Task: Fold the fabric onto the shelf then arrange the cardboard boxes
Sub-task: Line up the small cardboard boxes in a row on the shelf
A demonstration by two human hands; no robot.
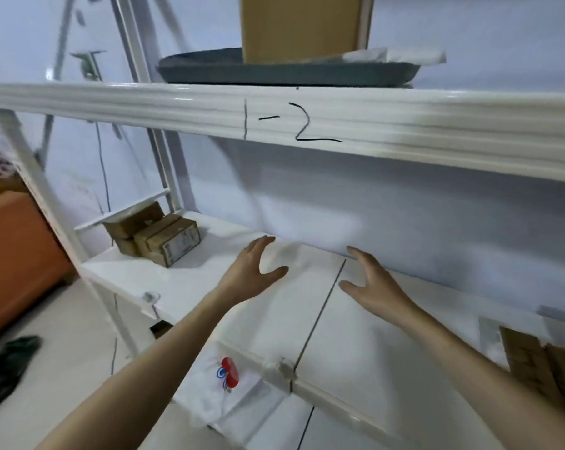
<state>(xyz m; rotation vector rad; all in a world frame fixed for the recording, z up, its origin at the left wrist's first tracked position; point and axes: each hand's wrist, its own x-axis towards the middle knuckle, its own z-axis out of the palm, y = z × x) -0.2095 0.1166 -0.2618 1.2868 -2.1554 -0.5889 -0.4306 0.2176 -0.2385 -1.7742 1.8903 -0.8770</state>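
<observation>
The white fabric point(242, 378) lies on the white shelf point(356, 336), spread from between the two hands down over the front edge, where a part with a red and blue print hangs below the lip; it is hard to tell cloth from shelf board further back, since both are white and blurred. The left hand point(252, 271) reaches forward over the fabric, palm turned inward, fingers straight and together, thumb spread wide, gripping nothing. The right hand point(372, 280) mirrors it just across a dark seam in the shelf, palm facing the left, fingers loosely extended, thumb out, also empty. Both bare forearms run in from the lower corners. Whether the hands touch the cloth cannot be told. At the shelf's left rear sits a stack of small cardboard boxes point(154, 235); more brown cardboard point(541, 368) shows at the right edge. On the shelf above, marked "1-2", a tall cardboard box point(300, 27) stands on a dark tray point(274, 73).
</observation>
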